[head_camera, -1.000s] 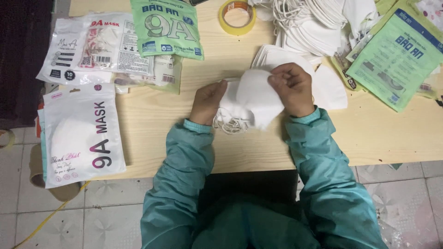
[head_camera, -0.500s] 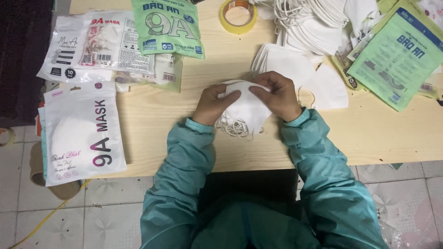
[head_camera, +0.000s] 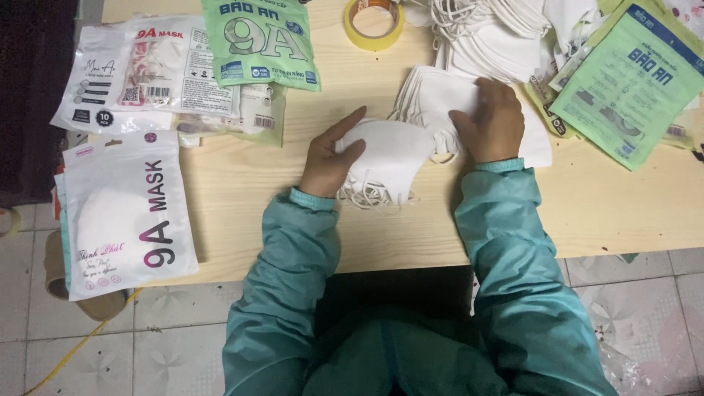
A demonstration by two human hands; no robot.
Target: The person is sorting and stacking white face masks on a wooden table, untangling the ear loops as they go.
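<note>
My left hand (head_camera: pixel 331 155) pinches the small mask bundle (head_camera: pixel 385 161) while my right hand (head_camera: pixel 493 121) presses flat, probably steadying the white stack (head_camera: pixel 433 99), keeping edges aligned.

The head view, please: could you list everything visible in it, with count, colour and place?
folded mask bundle: one, white, table centre
mask stack: one, white, under the right hand
loose mask pile: one, white, top right
tape roll: one, yellow, top centre
green pouches: several, top centre and right
white pouches: several, left edge
table: one, pale wood
left hand: holds the bundle
right hand: flat on the stack
</note>
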